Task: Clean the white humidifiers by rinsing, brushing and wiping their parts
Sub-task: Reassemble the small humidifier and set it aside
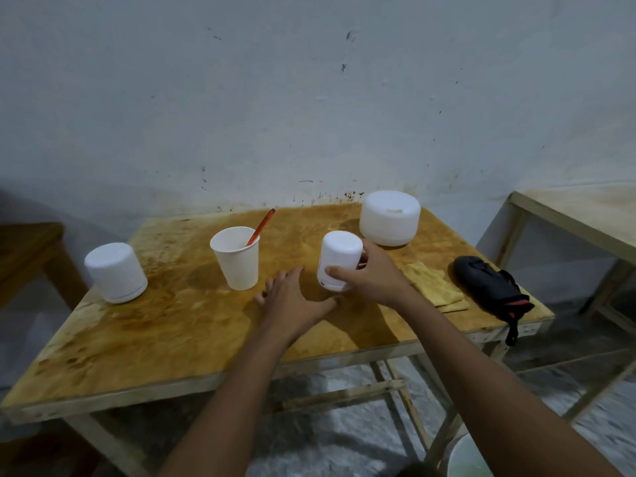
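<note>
On the desk, the left humidifier stands apart, then a cup holding a brush. The left hand lies flat, fingers spread. The right hand clamps the small humidifier near its base. It is probably light, smooth plastic, slippery when wet, so grip round its sides. No writing is legible.

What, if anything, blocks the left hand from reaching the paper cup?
Probably nothing, so yes: the left hand lies open on the table beside the cup, holding nothing, with only bare tabletop between them. The right hand grips the small humidifier on the other side.
</note>
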Available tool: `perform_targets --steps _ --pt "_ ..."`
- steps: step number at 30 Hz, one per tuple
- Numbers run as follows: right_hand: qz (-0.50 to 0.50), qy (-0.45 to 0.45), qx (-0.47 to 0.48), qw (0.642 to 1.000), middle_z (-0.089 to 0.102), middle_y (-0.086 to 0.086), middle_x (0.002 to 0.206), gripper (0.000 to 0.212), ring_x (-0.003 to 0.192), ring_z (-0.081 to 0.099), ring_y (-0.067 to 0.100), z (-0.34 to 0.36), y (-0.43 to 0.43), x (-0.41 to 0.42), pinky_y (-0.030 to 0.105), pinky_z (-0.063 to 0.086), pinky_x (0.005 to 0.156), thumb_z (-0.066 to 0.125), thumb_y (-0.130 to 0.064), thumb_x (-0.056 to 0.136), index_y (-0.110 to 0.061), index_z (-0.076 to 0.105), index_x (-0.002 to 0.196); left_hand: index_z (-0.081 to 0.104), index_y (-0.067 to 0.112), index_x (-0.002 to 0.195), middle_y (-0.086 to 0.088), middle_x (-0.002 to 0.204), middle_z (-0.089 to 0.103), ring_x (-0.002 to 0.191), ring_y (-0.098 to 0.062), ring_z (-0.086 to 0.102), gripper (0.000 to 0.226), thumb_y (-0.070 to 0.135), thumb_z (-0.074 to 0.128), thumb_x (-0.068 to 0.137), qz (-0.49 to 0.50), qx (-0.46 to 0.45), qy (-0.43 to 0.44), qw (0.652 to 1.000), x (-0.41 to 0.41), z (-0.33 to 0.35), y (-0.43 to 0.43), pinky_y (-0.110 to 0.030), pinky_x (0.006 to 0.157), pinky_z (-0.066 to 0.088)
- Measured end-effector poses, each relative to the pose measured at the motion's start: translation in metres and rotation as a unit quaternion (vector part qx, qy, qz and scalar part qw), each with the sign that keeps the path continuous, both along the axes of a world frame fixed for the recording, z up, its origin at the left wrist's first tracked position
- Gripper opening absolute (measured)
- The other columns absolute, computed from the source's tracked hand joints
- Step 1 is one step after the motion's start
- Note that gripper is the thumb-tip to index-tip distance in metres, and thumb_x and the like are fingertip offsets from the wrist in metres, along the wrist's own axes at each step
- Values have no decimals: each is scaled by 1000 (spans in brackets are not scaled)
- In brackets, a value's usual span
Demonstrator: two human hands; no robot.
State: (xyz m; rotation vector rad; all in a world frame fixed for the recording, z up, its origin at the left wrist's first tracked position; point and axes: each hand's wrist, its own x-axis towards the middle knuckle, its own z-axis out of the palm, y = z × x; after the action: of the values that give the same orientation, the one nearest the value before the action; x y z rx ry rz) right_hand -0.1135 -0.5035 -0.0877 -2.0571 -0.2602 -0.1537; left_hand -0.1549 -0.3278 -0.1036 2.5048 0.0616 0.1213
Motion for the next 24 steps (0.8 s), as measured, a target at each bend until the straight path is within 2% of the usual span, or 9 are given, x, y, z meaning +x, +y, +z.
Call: perform_targets --steps 2,5,10,15,24 --pt "-40 -17 8 999 60 -7 122 73 106 59 14 5 -6 15 29 56 76 80 -45 74 -22 49 136 26 30 152 -1 160 19 147 -28 13 93 75 59 77 -4 50 18 999 9 -2 3 -52 117 9" --pt "-94 -28 5 995 57 -2 123 71 106 56 17 15 -9 40 29 51 75 79 -39 78 -16 46 136 33 31 149 1 161 14 147 -27 10 93 82 54 73 -11 102 45 994 18 -8 7 -53 117 11" --pt "-127 -13 -3 992 54 3 129 73 107 52 19 20 3 78 31 44 77 77 -36 80 -13 41 139 37 34 146 3 159 13 146 -26 9 94 83 57 69 -16 101 63 993 25 -9 9 -53 115 13" --pt "-148 32 -26 988 51 8 135 71 123 50 28 10 20 101 38 45 88 76 -34 82 -11 39 138 37 35 145 3 158 15 146 -25 9 93 84 57 68 -9 101 60 993 27 -12 11 -52 115 13" --pt "-193 26 8 981 47 9 135 72 124 48 30 -4 30 114 45 46 98 75 -34 84 -10 33 138 38 35 144 3 156 18 144 -24 11 92 83 58 68 -11 96 57 994 26 -10 10 -51 116 15"
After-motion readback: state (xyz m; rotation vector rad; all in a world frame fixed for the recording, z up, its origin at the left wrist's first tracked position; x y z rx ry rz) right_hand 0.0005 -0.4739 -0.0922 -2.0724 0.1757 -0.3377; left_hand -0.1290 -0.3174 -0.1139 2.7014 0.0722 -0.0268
